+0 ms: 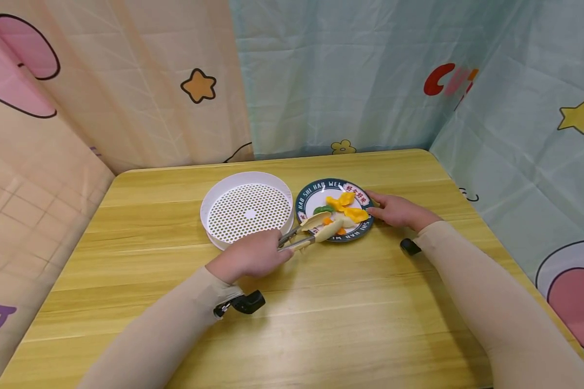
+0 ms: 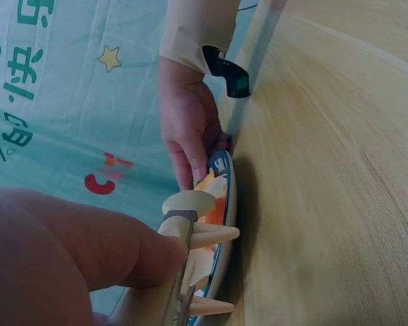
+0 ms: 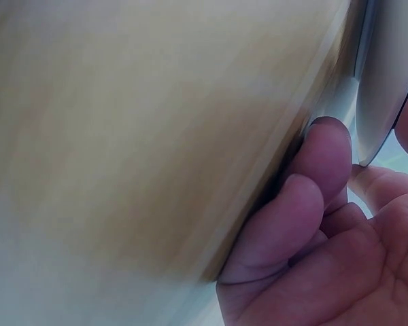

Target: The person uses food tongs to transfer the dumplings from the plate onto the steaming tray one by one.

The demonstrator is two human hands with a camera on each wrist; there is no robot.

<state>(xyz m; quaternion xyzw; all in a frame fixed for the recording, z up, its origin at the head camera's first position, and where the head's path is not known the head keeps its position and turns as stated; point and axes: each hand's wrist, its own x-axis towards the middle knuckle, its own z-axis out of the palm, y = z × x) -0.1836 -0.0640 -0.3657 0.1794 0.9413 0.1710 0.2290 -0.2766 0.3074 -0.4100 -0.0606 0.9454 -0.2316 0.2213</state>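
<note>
My left hand [image 1: 255, 254] grips a pair of metal tongs [image 1: 297, 242] with cream-coloured tips. The tips are spread over the near left part of a round plate [image 1: 316, 190] with a dark lettered rim. On the plate lie yellow pieces [image 1: 356, 215], a green piece [image 1: 324, 209], and small orange and whitish ones that look like toy food. My right hand [image 1: 399, 210] pinches the plate's right rim. In the right wrist view, its thumb is on the upper side of the plate [image 3: 387, 75] and its curled fingers are underneath, by the tabletop.
A white round tray with a perforated base [image 1: 248, 213] stands left of the plate, close beside it and behind my left hand. Everything is on a wood-grain table [image 1: 321, 324]. Printed curtains [image 1: 370, 81] hang along its back and sides.
</note>
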